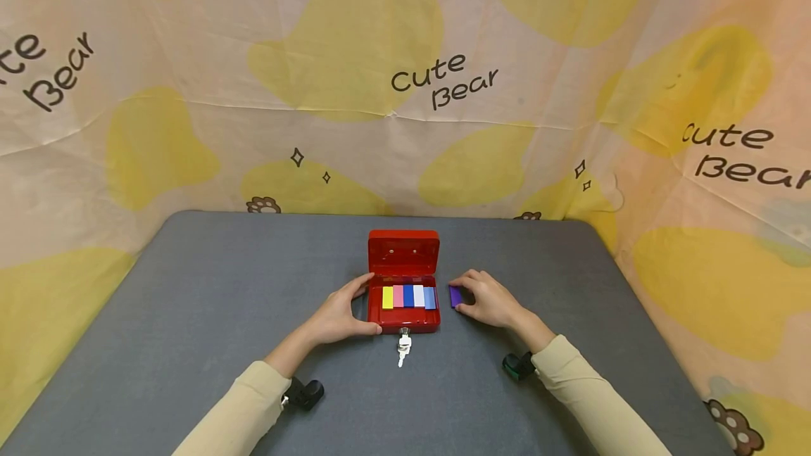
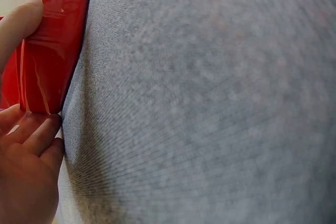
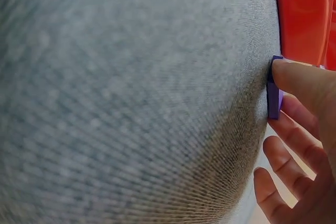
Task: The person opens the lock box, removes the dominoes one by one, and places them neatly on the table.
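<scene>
A small red cash box (image 1: 403, 320) stands with its lid (image 1: 403, 253) raised. Inside, several flat coloured blocks lie side by side: yellow (image 1: 388, 298), pink, dark blue, white and light blue. My left hand (image 1: 336, 315) grips the box's left end, thumb at the front corner and fingers along the side and back; the left wrist view shows the thumb against the red front. To the right of the box, my right hand (image 1: 491, 299) pinches a purple block (image 3: 274, 100) between thumb and fingers, low at the tabletop. Part of that block hides behind the thumb.
Keys (image 1: 404, 348) hang from the lock at the box's front, over the grey table (image 1: 253, 266). A patterned cloth (image 1: 342, 41) rises behind the table and along both sides. Black wrist devices (image 1: 305, 394) sit on both forearms.
</scene>
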